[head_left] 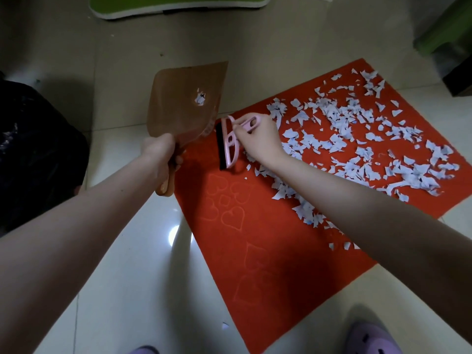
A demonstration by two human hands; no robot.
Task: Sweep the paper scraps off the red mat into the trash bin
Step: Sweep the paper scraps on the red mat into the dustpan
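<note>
Across the red mat (255, 226), pale bluish paper scraps (342, 121) (torn, jagged)

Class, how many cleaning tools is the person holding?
2: a brown dustpan in the left hand, at the edge of the red mat; a pink brush in the right hand, over it.

no readable text, labels or numbers anywhere.

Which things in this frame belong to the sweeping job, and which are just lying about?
Job:
red mat
paper scraps
dustpan, gripped by the left hand
pink brush, held by the right hand
trash bin

Lying about:
green board
green stool
</note>
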